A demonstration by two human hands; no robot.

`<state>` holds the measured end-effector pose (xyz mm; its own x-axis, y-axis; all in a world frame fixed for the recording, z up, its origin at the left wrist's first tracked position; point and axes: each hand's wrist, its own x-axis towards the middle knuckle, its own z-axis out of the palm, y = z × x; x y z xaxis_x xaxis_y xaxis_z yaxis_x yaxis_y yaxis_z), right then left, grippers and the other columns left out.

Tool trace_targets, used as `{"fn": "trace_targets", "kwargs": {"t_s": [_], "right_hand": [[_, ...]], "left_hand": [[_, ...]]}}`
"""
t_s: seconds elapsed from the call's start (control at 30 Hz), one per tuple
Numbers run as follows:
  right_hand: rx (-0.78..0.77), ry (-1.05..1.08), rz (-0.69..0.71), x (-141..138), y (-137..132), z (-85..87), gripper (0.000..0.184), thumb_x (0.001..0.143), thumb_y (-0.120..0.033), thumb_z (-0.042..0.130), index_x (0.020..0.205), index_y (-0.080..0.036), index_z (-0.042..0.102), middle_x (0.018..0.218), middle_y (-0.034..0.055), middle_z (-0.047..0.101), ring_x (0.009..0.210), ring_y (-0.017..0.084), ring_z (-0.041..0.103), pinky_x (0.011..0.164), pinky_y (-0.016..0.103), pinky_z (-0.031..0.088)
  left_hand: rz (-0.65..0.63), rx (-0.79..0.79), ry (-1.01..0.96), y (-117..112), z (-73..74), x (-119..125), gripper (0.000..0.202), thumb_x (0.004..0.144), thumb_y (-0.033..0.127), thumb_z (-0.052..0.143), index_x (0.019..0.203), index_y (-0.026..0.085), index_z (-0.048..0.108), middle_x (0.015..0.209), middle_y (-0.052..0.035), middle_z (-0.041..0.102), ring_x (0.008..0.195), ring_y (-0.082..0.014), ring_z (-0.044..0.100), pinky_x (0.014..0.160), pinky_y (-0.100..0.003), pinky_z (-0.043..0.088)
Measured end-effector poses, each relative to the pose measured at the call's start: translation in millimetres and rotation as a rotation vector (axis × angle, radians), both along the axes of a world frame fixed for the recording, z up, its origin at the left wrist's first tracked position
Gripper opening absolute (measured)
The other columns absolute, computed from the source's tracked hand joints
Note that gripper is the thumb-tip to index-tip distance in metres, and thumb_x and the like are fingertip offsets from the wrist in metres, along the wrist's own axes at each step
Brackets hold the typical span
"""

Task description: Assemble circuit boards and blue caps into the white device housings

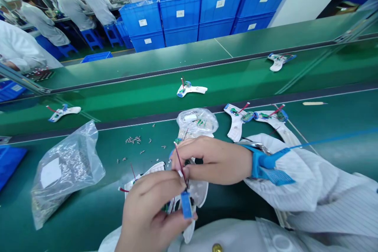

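Note:
My left hand (156, 204) is closed around a small blue block (186, 204) with thin dark red wires (180, 161) rising from it. Its fingers cover much of the white plastic shell beneath. Above it, my right hand (206, 161) has its fingers pinched at the wires, close to a small white connector; the exact grip is partly hidden. A blue wrist strap (262, 163) circles the right wrist. Just behind both hands, another white shell (153, 168) with red leads lies on the bench, partly covered. A clear bag of small parts (197, 121) lies beyond the right hand.
A bag of screws (66, 169) stands at left, with loose screws (133, 140) nearby. White curved shells (235, 126) with circuit boards lie at right; others (191, 89) sit on the green belt (132, 100). Blue crates (180, 12) and people in white coats are behind.

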<state>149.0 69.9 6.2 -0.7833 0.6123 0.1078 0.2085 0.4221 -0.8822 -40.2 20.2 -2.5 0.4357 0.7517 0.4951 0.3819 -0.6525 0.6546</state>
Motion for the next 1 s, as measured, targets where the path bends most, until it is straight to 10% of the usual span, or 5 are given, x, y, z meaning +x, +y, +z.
{"fn": "trace_targets", "kwargs": {"t_s": [0.17, 0.33, 0.47, 0.7, 1.0], "right_hand": [[-0.276, 0.122, -0.022, 4, 0, -9.4, 0.012, 0.083, -0.020, 0.048, 0.074, -0.014, 0.055, 0.079, 0.0035, 0.060, 0.081, 0.013, 0.054, 0.077, 0.027, 0.043], [-0.544, 0.395, -0.348, 0, -12, -10.3, 0.011, 0.081, -0.024, 0.051, 0.073, -0.016, 0.050, 0.065, -0.0004, 0.055, 0.064, 0.010, 0.050, 0.061, 0.023, 0.041], [-0.354, 0.365, -0.426, -3, -19, -1.7, 0.013, 0.078, -0.021, 0.055, 0.067, -0.015, 0.058, 0.064, -0.0002, 0.053, 0.062, 0.010, 0.047, 0.058, 0.022, 0.037], [0.111, 0.220, -0.342, -3, -24, 14.5, 0.018, 0.076, -0.011, 0.052, 0.060, -0.016, 0.057, 0.054, -0.0025, 0.054, 0.058, 0.009, 0.043, 0.071, 0.028, 0.035], [0.107, 0.158, -0.338, -2, -24, 17.7, 0.017, 0.073, -0.010, 0.048, 0.058, -0.016, 0.053, 0.052, -0.0026, 0.050, 0.057, 0.009, 0.041, 0.065, 0.025, 0.034]], "left_hand": [[0.007, 0.009, -0.009, -4, 3.5, 4, 0.026, 0.066, 0.022, 0.074, 0.088, 0.026, 0.060, 0.077, -0.0021, 0.069, 0.068, -0.0181, 0.066, 0.061, -0.025, 0.053], [0.395, -0.482, -0.509, -14, -12.5, 18, 0.027, 0.068, 0.034, 0.073, 0.090, 0.026, 0.061, 0.079, 0.0018, 0.061, 0.066, -0.0111, 0.059, 0.056, -0.017, 0.048], [0.377, -0.738, -0.716, -16, -14.2, 28, 0.026, 0.068, 0.035, 0.073, 0.089, 0.024, 0.061, 0.077, 0.0015, 0.060, 0.059, -0.0092, 0.054, 0.052, -0.016, 0.045], [0.242, -0.699, -0.685, -19, -10.2, 29, 0.028, 0.074, 0.040, 0.067, 0.101, 0.033, 0.064, 0.085, 0.0013, 0.063, 0.068, -0.0118, 0.058, 0.059, -0.019, 0.047], [0.238, -0.519, -0.383, -19, -13.6, 21, 0.032, 0.081, 0.046, 0.056, 0.110, 0.035, 0.061, 0.093, 0.0030, 0.068, 0.072, -0.0118, 0.060, 0.063, -0.017, 0.046]]}}
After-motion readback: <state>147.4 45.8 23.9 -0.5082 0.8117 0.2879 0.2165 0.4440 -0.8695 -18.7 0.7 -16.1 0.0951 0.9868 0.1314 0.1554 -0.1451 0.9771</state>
